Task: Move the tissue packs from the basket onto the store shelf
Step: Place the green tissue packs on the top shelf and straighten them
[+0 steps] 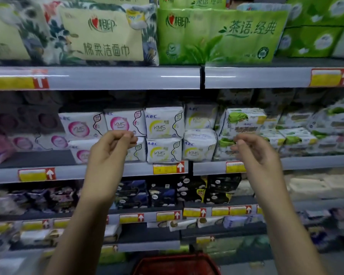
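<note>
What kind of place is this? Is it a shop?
Yes, most likely a supermarket aisle: long shelves stacked with wrapped tissue packs, yellow and red price tags along the shelf edges, and a red basket down below.

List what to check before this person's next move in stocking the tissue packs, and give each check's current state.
1. Left hand free: ok. It is raised and holds nothing.
2. Right hand free: ok. It is raised and holds nothing.
3. Basket within reach: probably ok. Its red rim shows low between the forearms.
4. Packs remaining in the basket: cannot tell. Its inside is out of frame.
5. Room on the top shelf: cannot tell. The cream tissue pack and the green tissue pack fill the front side by side, and the depth behind them is hidden.
</note>
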